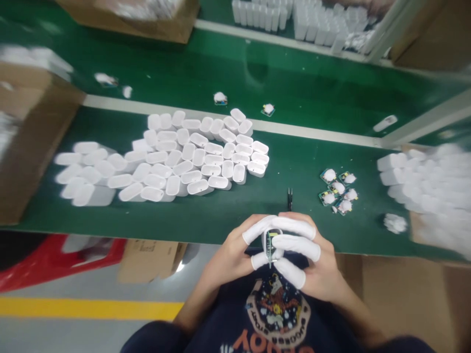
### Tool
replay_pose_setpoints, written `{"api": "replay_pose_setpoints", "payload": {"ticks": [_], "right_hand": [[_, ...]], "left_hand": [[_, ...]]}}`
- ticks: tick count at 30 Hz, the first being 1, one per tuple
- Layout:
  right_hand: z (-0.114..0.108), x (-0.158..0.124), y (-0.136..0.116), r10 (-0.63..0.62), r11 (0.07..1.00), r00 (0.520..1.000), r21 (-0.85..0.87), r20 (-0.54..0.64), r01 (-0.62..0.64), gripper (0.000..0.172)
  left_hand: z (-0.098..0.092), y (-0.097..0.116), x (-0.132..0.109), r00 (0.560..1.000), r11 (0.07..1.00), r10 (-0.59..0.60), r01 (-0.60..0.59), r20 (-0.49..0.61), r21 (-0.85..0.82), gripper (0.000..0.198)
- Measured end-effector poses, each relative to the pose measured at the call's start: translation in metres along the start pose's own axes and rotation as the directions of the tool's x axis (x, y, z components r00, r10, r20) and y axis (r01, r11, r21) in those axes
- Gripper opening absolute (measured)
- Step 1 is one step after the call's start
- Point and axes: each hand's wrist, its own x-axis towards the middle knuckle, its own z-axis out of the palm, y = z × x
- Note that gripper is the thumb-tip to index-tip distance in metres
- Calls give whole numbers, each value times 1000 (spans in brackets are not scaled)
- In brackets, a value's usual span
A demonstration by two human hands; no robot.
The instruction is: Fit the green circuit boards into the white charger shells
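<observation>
Left hand (228,257) and right hand (319,269), in white finger cots (296,246), both closed on a small translucent component (271,243), lower centre; black tweezers (290,199) lie just beyond on the green workbench (235,208).

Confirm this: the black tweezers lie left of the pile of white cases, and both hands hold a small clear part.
Wrong side: the head view shows the black tweezers right of the pile of white cases, not left. The left hand and the right hand do hold the small clear part.
</observation>
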Motion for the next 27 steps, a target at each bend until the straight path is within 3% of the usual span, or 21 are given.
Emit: {"api": "replay_pose_setpoints", "payload": {"ticks": [2, 4, 7, 12, 18, 24, 27], "right_hand": [[2, -4, -3, 191, 981, 982, 39, 9, -191, 57], [4, -8, -6, 377, 918, 925, 121, 40, -379, 63], [4, -11, -10, 498, 828, 863, 249, 86, -503, 61], [5, -12, -13, 525, 790, 848, 327, 76, -519, 57], [10, -16, -2, 519, 796, 854, 348, 25, -494, 45], [-8, -18, 15, 479, 555, 843, 660, 244, -506, 42], [-9, -20, 21, 503, 545, 834, 666, 226, -509, 42]], "left_hand": [[2, 0, 1, 1000, 1000, 16, -16, -1, 12, 59], [4, 0, 1, 999, 999, 37, -37, 3, 29, 58], [8, 1, 1, 997, 994, 72, -72, -1, 79, 57], [13, 3, -2, 992, 982, 119, -113, -33, 152, 56], [14, 4, -4, 997, 986, 77, -71, -31, 151, 57], [12, 1, 1, 999, 999, 31, -33, -40, -32, 61], [13, 3, 3, 1000, 999, 25, -25, 6, -37, 63]]}}
